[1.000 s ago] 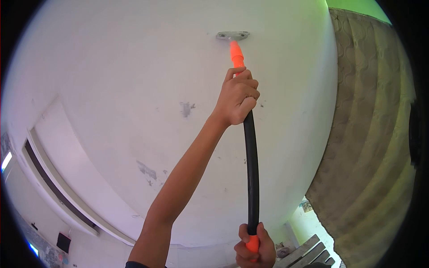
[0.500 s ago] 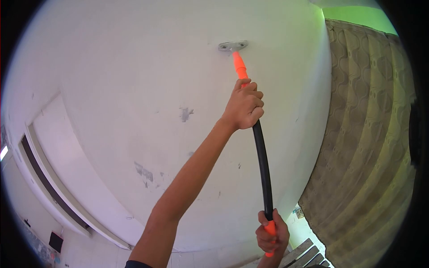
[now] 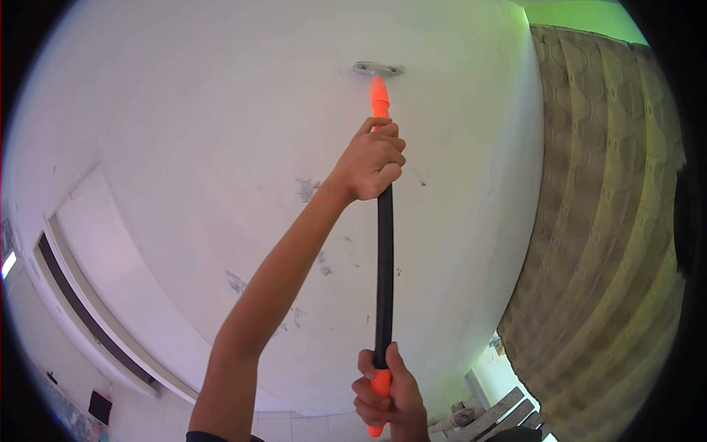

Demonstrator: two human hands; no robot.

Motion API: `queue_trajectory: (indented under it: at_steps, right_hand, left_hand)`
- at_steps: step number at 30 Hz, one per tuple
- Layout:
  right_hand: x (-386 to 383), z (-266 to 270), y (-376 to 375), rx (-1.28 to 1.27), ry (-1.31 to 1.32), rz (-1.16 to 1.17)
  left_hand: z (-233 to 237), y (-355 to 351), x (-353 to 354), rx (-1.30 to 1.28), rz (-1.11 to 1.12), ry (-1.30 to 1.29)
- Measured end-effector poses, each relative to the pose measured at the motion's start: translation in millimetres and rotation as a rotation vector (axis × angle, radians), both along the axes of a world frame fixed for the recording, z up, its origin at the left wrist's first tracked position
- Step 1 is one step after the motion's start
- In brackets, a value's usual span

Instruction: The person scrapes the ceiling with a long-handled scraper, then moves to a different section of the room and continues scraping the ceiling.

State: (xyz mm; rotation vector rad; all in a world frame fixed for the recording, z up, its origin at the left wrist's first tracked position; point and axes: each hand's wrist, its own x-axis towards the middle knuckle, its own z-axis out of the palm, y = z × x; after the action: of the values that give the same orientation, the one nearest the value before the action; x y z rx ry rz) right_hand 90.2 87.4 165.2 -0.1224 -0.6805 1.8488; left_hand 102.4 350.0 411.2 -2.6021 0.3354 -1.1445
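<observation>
A long pole with a black shaft (image 3: 385,272) and orange ends stands nearly upright in view. Its flat grey head (image 3: 378,69) is against the white wall (image 3: 184,132). My left hand (image 3: 374,160) is wrapped round the upper part, just below the orange neck (image 3: 379,96). Lower down, my right hand (image 3: 390,394) grips the orange bottom end (image 3: 379,383). Grey worn patches mark the wall behind my left forearm and beside the shaft.
A brown patterned curtain (image 3: 589,221) hangs at the right, with green light above it. On the left is a white frame with a dark slot (image 3: 88,317). Grey slats (image 3: 493,416) and a small object (image 3: 462,415) show at the lower right.
Both hands and the pole's lower end have moved left, so the pole is now more upright. The head has shifted slightly left and up in view. Both grips are unchanged.
</observation>
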Motion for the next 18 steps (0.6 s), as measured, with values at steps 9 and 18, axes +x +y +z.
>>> queue_trajectory:
  at_steps: [9,18]
  right_hand:
    - [52,-20,-9,-0.031,0.110,-0.018]
    - [24,65,48,0.108,-0.044,-0.139]
  left_hand:
    - [-19,-4,24,-0.060,-0.040,-0.136]
    - [80,23,-3,0.130,-0.003,-0.219]
